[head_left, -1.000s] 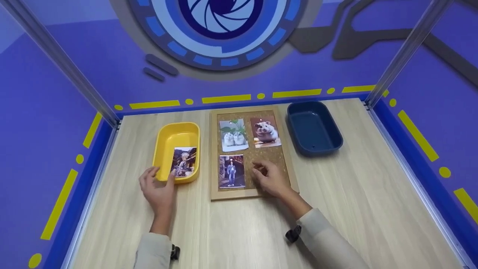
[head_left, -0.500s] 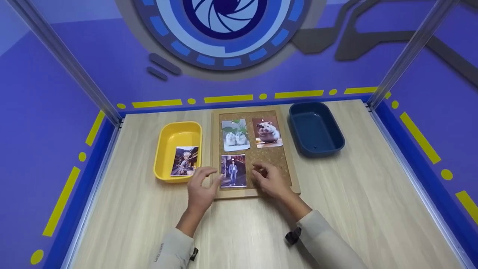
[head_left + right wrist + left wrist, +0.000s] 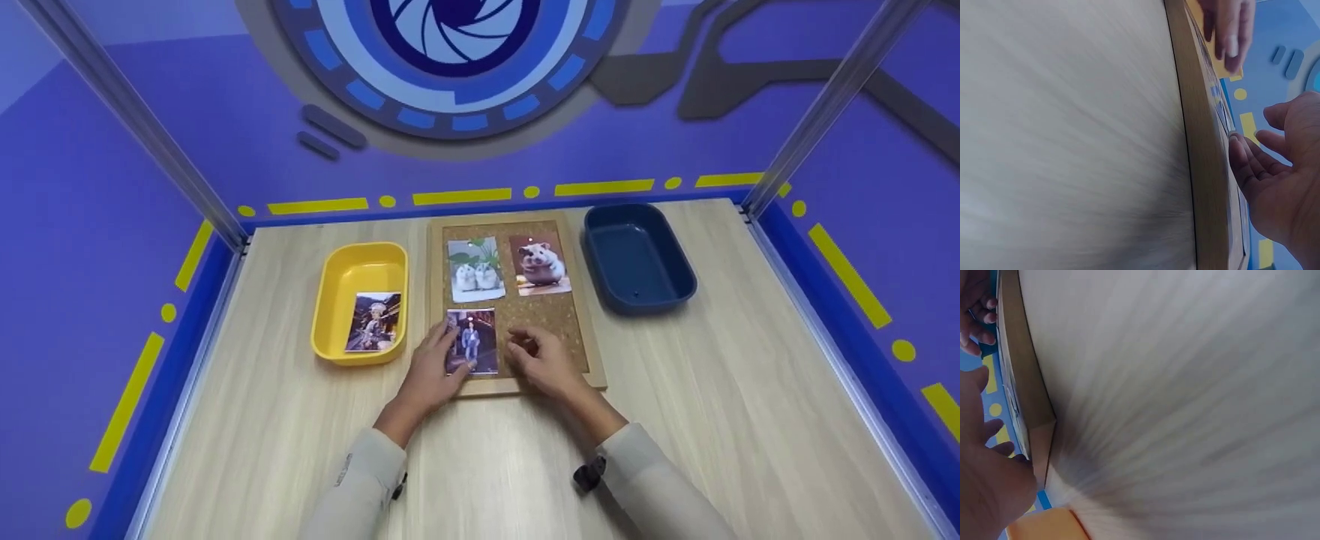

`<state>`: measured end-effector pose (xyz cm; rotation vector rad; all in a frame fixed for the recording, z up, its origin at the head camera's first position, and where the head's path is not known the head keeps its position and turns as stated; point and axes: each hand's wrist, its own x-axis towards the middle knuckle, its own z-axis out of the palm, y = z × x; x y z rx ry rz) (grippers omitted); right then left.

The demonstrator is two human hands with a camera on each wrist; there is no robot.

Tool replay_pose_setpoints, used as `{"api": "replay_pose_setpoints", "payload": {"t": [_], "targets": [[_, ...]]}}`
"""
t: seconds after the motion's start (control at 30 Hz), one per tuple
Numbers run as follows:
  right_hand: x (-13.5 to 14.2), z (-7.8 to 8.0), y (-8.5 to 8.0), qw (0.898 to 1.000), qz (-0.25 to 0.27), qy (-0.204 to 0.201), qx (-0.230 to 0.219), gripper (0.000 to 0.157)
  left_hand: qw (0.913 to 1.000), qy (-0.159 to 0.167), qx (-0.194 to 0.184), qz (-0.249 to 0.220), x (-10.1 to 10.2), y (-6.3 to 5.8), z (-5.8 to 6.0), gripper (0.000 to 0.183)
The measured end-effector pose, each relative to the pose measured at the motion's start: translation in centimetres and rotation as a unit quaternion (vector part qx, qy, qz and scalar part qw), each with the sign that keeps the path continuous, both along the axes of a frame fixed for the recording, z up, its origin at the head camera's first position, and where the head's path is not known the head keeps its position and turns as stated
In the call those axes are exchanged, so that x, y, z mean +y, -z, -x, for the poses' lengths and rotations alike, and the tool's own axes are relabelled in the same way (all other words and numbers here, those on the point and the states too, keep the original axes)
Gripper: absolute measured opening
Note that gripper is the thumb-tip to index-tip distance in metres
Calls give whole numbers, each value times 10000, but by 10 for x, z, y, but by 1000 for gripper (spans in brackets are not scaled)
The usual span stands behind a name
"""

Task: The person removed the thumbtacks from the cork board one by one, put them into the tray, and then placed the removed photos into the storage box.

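Observation:
A cork board (image 3: 559,337) with a wooden frame bears several photos. My left hand (image 3: 427,375) lies over the left side of the lower-left photo (image 3: 480,341), of a standing person; its fingers are spread, the thumb near the lower edge. Whether it presses the photo I cannot tell. Just right of that photo, my right hand (image 3: 549,361) is over the bare cork with loosely bent fingers and nothing visible in them. Above are a photo of two white hamsters (image 3: 476,276) and one of a single hamster (image 3: 541,268), each with a small white pin at its top.
A yellow tray (image 3: 330,300) stands left of the board, with another photo (image 3: 373,322) of a person lying inside. To the right is a dark blue tray (image 3: 641,262). Purple panels (image 3: 180,142) and metal posts enclose the wooden table (image 3: 720,360) at the back and sides.
My left hand has moved right from the near edge of the yellow tray to the lower-left photo on the board. The right hand has stayed in place.

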<state>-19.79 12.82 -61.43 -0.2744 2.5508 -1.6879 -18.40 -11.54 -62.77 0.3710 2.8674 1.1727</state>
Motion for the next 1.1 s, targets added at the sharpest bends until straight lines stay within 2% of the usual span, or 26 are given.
{"api": "replay_pose_setpoints", "payload": {"t": [0.1, 0.27, 0.47, 0.67, 0.83, 1.1], "targets": [[-3, 1, -1, 9999, -122, -55, -78, 32, 9997, 58, -106, 195, 0, 5, 5, 79], [-8, 5, -3, 9995, -196, -157, -185, 35, 9996, 136, -190, 168, 4, 11, 10, 81], [-20, 12, -5, 9987, -236, -389, -251, 34, 9996, 100, -159, 217, 4, 14, 10, 81], [-34, 23, -5, 9959, -501, -688, -314, 36, 9992, 104, -99, 373, 2, 16, 9, 81], [-47, 33, -3, 9925, -723, -967, -182, 40, 9991, 96, -62, 412, 2, 16, 9, 84], [-66, 51, 1, 9937, -792, -792, -3, 39, 9988, 104, 150, 460, 3, 19, 9, 88]]}}
